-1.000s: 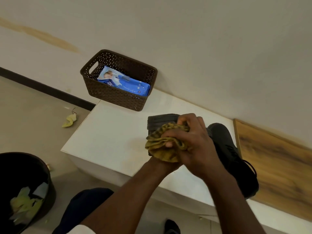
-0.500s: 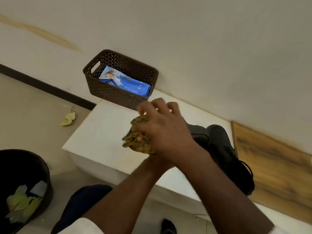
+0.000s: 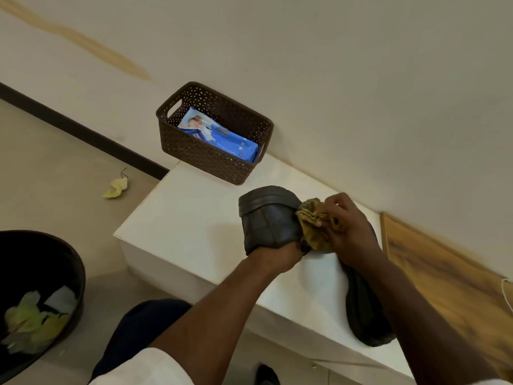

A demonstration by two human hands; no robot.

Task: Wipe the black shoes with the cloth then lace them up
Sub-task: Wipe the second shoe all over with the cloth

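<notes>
black shoe held, yellow cloth pressed beside.

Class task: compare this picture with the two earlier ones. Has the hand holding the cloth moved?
Yes. The right hand with the cloth has swept right along the held shoe, away from the basket, now at the shoe's right edge.

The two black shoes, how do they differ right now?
The held shoe is lifted off the white table, sole up, gripped by the left hand; the other shoe lies on the table. The right hand presses the cloth against the held shoe; the other shoe goes untouched, mostly hidden behind the right arm. Both are black.
</notes>
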